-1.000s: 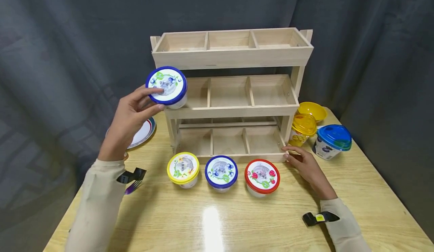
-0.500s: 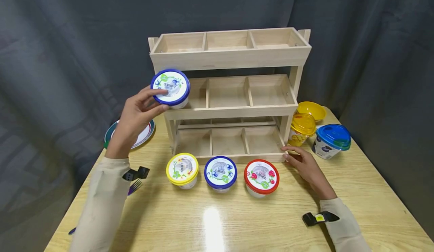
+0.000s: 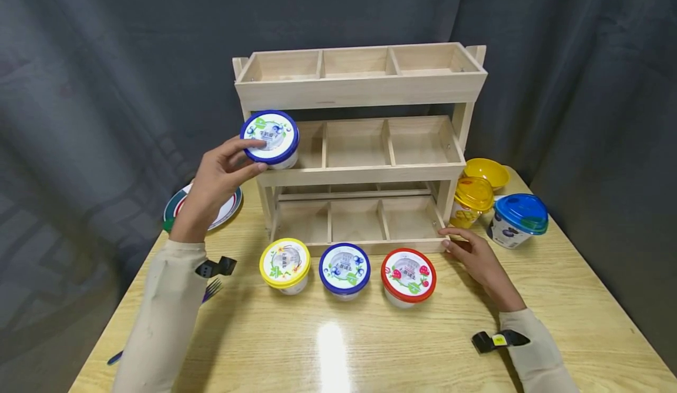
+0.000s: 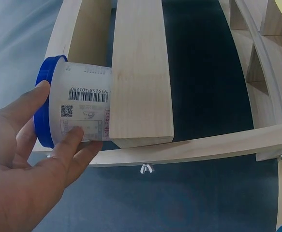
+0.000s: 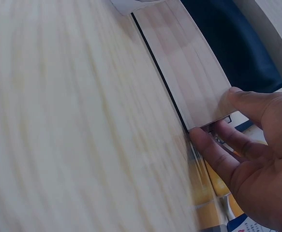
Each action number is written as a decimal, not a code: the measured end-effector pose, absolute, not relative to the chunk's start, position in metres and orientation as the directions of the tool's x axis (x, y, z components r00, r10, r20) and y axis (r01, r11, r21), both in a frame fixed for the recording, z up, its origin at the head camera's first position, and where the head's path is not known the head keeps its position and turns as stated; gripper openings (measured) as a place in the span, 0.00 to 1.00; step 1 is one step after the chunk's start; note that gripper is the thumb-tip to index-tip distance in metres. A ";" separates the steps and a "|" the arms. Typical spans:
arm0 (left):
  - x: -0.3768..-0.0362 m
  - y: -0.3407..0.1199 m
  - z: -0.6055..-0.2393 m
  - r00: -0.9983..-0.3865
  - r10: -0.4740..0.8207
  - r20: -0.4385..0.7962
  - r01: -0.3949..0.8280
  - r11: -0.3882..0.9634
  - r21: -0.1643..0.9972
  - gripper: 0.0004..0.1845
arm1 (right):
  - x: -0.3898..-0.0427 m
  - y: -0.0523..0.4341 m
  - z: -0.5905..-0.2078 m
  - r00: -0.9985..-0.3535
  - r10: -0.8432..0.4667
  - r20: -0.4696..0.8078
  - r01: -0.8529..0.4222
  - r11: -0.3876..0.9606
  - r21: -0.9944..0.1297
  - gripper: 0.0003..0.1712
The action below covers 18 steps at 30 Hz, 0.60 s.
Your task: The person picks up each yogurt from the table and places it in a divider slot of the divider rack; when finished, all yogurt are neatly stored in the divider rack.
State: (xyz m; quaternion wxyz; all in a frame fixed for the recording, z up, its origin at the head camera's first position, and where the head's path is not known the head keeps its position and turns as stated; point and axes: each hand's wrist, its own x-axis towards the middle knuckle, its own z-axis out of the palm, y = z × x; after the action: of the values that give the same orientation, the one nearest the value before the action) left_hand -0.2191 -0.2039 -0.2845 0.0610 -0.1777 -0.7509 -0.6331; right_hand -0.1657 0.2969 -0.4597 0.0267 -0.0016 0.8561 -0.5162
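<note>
My left hand (image 3: pixel 215 175) pinches a blue tub (image 3: pixel 271 137), digits on its lid and side, and holds it lid up at the left compartment (image 3: pixel 311 140) of the rack's (image 3: pixel 359 94) middle tier (image 3: pixel 359 174); whether its base touches wood I cannot tell. My right hand (image 3: pixel 476 258) grips the right end of the bottom tier (image 3: pixel 365 247), thumb on the top edge, which I take as steadying. I judge the work barely begun: I see no tub set down in any of the 3 tiers, and this 1 is not yet released. Just in front of the rack, 3 more tubs stand in a row on the table (image 3: pixel 423 352): the yellow tub (image 3: pixel 285 264), the other blue tub (image 3: pixel 345 268) and the red tub (image 3: pixel 409 275); these probably remain to be shelved. Farther right are a bowl (image 3: pixel 486 173), a yellow cup (image 3: pixel 472 196) and a blue-lidded cup (image 3: pixel 515 222); at left, a plate (image 3: pixel 228 208) and a fork (image 3: pixel 213 290). Whether those 5 belong to the job I cannot tell.
</note>
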 end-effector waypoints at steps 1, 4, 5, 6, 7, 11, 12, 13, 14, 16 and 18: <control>-0.219 -0.204 -0.285 -0.929 0.190 0.317 0.344 0.135 0.929 0.21 | -0.166 0.297 -0.460 -0.999 -0.030 -0.045 0.025 0.469 -0.883 0.23; -0.219 -0.203 -0.284 -0.929 0.192 0.315 0.344 0.135 0.929 0.21 | -0.166 0.297 -0.459 -0.998 -0.028 -0.049 0.030 0.470 -0.882 0.23; -0.220 -0.203 -0.284 -0.929 0.192 0.315 0.343 0.137 0.929 0.21 | -0.166 0.297 -0.459 -0.998 -0.028 -0.050 0.031 0.470 -0.882 0.23; -0.220 -0.204 -0.285 -0.929 0.193 0.316 0.344 0.137 0.929 0.21 | -0.166 0.297 -0.459 -0.998 -0.028 -0.052 0.033 0.468 -0.883 0.23; -0.220 -0.204 -0.285 -0.928 0.193 0.318 0.346 0.136 0.928 0.21 | -0.166 0.297 -0.459 -0.998 -0.028 -0.053 0.033 0.468 -0.883 0.23; -0.223 -0.204 -0.288 -0.926 0.196 0.322 0.350 0.134 0.927 0.21 | -0.166 0.297 -0.460 -0.998 -0.028 -0.053 0.033 0.475 -0.879 0.23; -0.223 -0.204 -0.288 -0.926 0.197 0.322 0.350 0.133 0.927 0.21 | -0.166 0.297 -0.460 -0.998 -0.029 -0.051 0.031 0.476 -0.879 0.23; -0.224 -0.203 -0.288 -0.927 0.195 0.319 0.348 0.135 0.928 0.21 | -0.166 0.297 -0.460 -0.998 -0.030 -0.049 0.029 0.476 -0.879 0.23; -0.224 -0.203 -0.289 -0.929 0.194 0.316 0.345 0.138 0.928 0.21 | -0.166 0.297 -0.460 -0.998 -0.031 -0.048 0.028 0.477 -0.879 0.23; -0.225 -0.203 -0.288 -0.931 0.193 0.309 0.338 0.146 0.930 0.21 | -0.166 0.297 -0.460 -0.998 -0.032 -0.048 0.027 0.474 -0.880 0.23; -0.225 -0.203 -0.288 -0.934 0.192 0.302 0.332 0.153 0.931 0.21 | -0.166 0.297 -0.460 -0.998 -0.032 -0.051 0.030 0.472 -0.881 0.24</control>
State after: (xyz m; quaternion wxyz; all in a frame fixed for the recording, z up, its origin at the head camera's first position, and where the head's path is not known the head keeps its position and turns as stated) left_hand -0.2250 -0.2028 -0.2883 0.0561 -0.1730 -0.7571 -0.6275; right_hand -0.1663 0.2973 -0.4599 0.0303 -0.0005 0.8573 -0.5140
